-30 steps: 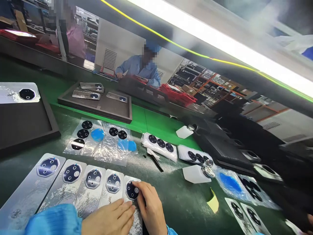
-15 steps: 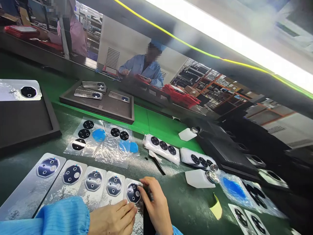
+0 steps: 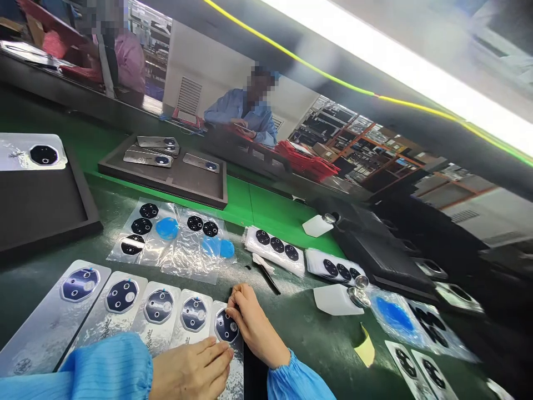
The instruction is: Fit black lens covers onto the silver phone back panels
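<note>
The left hand (image 3: 194,366) lies flat across the lower part of the rightmost silvery panel (image 3: 237,372), its fingers straight and close together, gripping nothing, while its ribbed blue sleeve (image 3: 110,366) hides the lower ends of some neighbours. That panel lies at the right end of a row on the dark green table (image 3: 300,328), its long axis running almost straight away from the person, with the dark disc (image 3: 226,326) at its far end. The right hand (image 3: 245,314) has thumb and forefinger drawn narrowly together over the disc's upper edge, covering part of it; whether they pinch anything I cannot tell. Four similar panels (image 3: 160,336) sit to the left, glossy and rippled with reflections, round-cornered, each bearing an octagonal dark disc, and their long axes slant more toward the lower left. To the right are a curled yellow scrap (image 3: 365,349) and a white bottle (image 3: 331,300) with a metal top. Beyond the row come crinkled clear sheets (image 3: 195,264) carrying black and blue discs, a slim black tool (image 3: 270,279) and a film stack (image 3: 272,261). Farther off stands a shallow dark tray (image 3: 183,180) holding more panels, then a co-worker in blue (image 3: 239,111).
</note>
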`<state>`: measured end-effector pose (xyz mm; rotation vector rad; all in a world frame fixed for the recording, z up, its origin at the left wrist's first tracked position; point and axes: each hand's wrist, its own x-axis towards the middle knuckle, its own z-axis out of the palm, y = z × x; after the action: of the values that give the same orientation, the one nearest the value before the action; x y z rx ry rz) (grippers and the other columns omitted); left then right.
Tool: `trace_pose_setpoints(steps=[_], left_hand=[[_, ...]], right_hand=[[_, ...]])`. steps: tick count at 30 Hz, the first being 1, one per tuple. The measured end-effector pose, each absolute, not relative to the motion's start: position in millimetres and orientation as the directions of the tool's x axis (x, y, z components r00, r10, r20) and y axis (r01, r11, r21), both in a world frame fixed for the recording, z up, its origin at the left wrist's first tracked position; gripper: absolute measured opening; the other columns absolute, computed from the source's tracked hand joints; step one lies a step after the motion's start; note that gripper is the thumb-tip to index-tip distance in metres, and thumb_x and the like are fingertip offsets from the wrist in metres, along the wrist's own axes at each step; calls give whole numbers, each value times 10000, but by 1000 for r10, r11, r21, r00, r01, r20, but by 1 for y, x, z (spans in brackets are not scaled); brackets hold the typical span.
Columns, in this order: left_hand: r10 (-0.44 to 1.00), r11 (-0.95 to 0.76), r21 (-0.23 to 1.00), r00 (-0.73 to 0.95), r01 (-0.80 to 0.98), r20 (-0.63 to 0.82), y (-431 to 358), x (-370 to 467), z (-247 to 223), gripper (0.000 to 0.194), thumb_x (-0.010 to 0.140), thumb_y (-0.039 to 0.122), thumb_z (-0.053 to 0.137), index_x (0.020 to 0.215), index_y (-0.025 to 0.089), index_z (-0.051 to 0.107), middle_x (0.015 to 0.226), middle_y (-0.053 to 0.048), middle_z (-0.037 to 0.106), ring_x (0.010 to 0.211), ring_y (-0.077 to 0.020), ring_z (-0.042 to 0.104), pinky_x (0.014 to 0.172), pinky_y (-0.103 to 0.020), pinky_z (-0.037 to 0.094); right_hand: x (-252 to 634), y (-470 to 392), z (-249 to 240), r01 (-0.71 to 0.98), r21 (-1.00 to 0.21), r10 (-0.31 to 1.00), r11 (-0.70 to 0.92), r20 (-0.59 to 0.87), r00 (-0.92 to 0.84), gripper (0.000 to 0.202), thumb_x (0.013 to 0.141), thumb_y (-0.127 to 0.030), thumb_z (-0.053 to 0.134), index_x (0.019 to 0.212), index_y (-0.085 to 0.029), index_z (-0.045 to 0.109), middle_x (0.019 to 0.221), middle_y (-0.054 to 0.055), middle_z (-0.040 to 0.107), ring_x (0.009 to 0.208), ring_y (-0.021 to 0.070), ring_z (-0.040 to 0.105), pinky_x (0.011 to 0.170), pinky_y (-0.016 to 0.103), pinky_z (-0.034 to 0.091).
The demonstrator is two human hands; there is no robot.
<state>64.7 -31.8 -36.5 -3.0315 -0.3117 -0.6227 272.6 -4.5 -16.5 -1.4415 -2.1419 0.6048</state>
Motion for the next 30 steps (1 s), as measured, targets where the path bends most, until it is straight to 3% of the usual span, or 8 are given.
trace_pose_setpoints(steps=[11, 14, 17, 20, 30], left_hand=[[221, -972, 30, 874, 231, 432, -32, 66, -35, 356, 997, 327, 438, 1177, 77, 618, 1247, -95, 675, 1176, -217, 602, 1066, -334, 423], [223, -973, 41, 877, 228, 426, -32, 66, -34, 364, 1000, 338, 429, 1168, 76, 619, 1245, -98, 673, 1181, -222, 598, 1068, -334, 421], [220, -974, 37, 883, 225, 415, -31, 66, -34, 370, 1004, 334, 415, 1175, 73, 614, 1296, -103, 645, 1195, -223, 589, 1069, -336, 418], [222, -973, 31, 882, 230, 415, -32, 66, -35, 376, 1007, 333, 406, 1179, 72, 614, 1288, -99, 651, 1184, -220, 595, 1063, -333, 417], [219, -973, 21, 890, 230, 399, -31, 66, -35, 382, 996, 353, 440, 1195, 73, 606, 1298, -91, 643, 1194, -216, 582, 1062, -332, 416]], right_hand=[[275, -45, -24, 732, -506, 888, 456, 209, -409, 166, 947, -68, 414, 875, -215, 442, 947, 64, 517, 857, 199, 506, 733, 348, 509], [281, -58, -17, 715, -563, 907, 414, 190, -375, 154, 959, -91, 422, 886, -219, 465, 958, 54, 534, 867, 185, 535, 760, 324, 517], [284, -55, -12, 698, -658, 959, 282, 183, -216, 152, 978, -142, 417, 874, -225, 491, 909, 34, 558, 824, 169, 565, 733, 289, 511], [280, -42, -15, 668, -720, 981, 189, 167, -98, 115, 968, -174, 443, 1000, -223, 542, 930, 30, 616, 797, 162, 601, 703, 273, 508], [275, -33, -30, 656, -730, 980, 193, 174, -95, 217, 902, -134, 521, 1094, -229, 554, 950, 29, 654, 850, 171, 644, 724, 271, 525]])
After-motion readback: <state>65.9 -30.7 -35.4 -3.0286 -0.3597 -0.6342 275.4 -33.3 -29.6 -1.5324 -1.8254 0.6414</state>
